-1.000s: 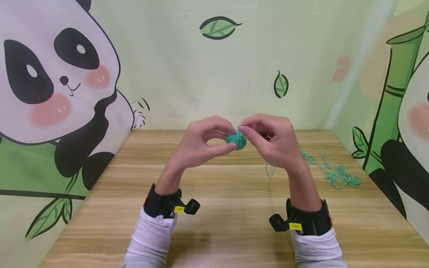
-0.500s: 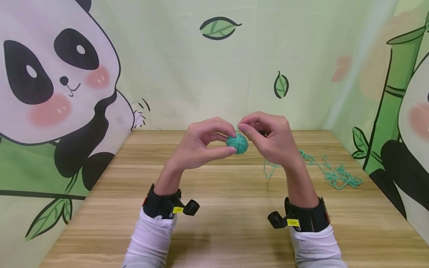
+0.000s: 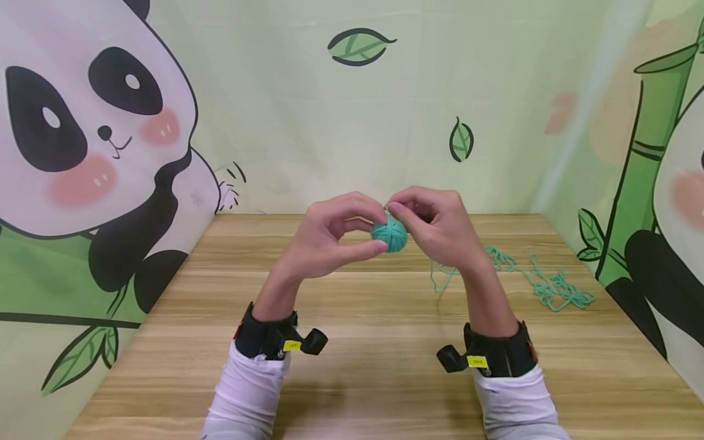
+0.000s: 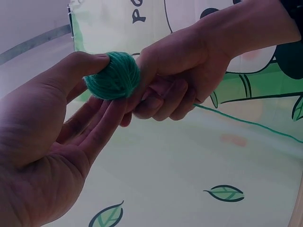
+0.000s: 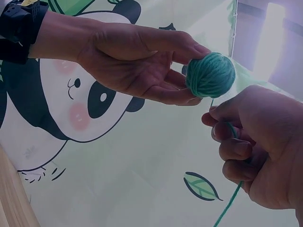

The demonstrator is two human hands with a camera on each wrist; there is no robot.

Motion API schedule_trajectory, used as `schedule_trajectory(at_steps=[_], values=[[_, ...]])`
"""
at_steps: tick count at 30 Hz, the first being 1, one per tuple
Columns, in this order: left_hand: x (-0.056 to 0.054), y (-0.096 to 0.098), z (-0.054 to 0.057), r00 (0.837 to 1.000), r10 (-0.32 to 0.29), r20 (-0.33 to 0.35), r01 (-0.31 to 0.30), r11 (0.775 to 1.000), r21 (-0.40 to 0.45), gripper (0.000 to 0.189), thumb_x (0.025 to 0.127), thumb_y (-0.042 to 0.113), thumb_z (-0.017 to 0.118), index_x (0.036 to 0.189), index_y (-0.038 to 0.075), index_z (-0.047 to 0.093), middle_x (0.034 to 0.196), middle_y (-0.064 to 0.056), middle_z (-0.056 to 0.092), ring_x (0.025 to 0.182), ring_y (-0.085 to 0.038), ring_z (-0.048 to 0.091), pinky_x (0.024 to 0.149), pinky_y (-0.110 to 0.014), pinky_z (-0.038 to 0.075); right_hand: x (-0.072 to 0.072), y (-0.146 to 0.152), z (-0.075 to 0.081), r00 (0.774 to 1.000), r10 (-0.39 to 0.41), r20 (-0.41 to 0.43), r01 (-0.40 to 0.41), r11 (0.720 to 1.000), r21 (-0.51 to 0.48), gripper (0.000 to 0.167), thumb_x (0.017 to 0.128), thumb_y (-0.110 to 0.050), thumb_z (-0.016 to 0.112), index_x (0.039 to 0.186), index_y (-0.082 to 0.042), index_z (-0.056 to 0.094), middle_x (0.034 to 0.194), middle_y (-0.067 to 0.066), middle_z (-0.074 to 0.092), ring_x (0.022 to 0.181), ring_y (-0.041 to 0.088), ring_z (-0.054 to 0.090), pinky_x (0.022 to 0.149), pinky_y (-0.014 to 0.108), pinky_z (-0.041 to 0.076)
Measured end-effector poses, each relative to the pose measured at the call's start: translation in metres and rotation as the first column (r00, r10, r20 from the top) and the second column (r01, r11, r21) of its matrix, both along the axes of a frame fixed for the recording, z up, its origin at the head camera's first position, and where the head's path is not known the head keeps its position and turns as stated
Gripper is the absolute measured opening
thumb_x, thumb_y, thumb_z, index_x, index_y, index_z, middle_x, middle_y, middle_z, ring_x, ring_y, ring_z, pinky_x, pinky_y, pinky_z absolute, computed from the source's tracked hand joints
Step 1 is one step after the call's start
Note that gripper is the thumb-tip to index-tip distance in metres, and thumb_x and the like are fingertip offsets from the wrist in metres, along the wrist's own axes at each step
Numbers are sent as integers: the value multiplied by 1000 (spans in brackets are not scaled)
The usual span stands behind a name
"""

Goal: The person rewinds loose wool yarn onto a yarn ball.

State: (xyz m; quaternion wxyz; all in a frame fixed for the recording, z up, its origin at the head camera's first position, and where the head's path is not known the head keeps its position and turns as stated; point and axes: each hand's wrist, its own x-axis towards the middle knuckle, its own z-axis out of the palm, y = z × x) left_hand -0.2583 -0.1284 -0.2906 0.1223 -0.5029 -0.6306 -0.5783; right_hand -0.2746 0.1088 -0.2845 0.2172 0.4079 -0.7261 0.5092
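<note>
Looks to be mid-winding, with plenty left to take up. Pinching the ball (image 3: 389, 238) between thumb and fingertips of the left hand (image 3: 321, 238), up clear of the tabletop (image 3: 374, 330). Gripping the strand (image 5: 230, 203) between thumb and index finger of the right hand (image 3: 448, 232), just beside the ball, and curling the other fingers round it; both hands narrow, neither free. Running short from ball to pinch, then through the curled fingers and down; can't trace every bit to the loose yarn (image 3: 561, 293) lying on the tabletop at the right. For the next move, likely need to carry the strand round the ball under light tension, turn the ball a touch in the left grip, and let slack feed through the right. Watch for snags in those tangled loops. On materials: thin teal yarn, matte, soft-looking, slightly fuzzy. Nearly round ball, ridged by close wraps, with an upright band crossing the sideways ones in the head view. Can't tell how tight inside; would expect some give under fingertips. Wood-grain tabletop, flat, pale brown. Behind, a printed pale green backdrop (image 3: 418, 79), smooth with faint creases.
</note>
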Motion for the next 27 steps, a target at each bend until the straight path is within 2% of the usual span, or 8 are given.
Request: schedule_trajectory(at_steps=[9,14,17,24,27], values=[[0,0,0,1000,13,-19,-12,999,35,35,87,-24,81,119,-15,72,119,-32,71,115,-18,73,100,-37,73,-4,0,-2,995,-77,66,74,996,45,12,108,-3,72,108,2,84,81,8,75,53,11,46,50,19,36],[-1,1,-1,1000,22,-18,-20,996,92,34,86,-24,81,117,-16,71,119,-10,76,114,-18,73,100,-36,73,-6,-1,-3,991,-87,104,75,990,116,13,108,-6,73,107,-2,85,81,9,75,58,12,52,53,20,42],[-1,1,-1,999,36,-26,-32,991,129,34,85,-25,80,117,-18,71,119,2,76,113,-18,74,100,-35,73,-6,-1,-3,989,-95,112,75,983,166,14,107,-7,72,105,-5,86,77,7,69,59,13,51,56,21,41],[-3,0,0,990,137,-26,-129,971,199,32,88,-22,78,118,-17,69,120,5,75,110,-14,75,101,-33,72,-5,-3,-4,998,-50,41,38,968,247,28,108,-13,75,81,-12,73,64,-4,50,55,10,41,54,23,32],[-4,-1,0,985,170,-21,-161,963,215,32,89,-21,79,119,-17,69,120,5,75,110,-15,75,102,-32,72,-1,-5,-2,1000,-16,3,15,965,262,31,107,-12,77,77,-13,69,63,-6,48,55,9,40,54,22,30]])
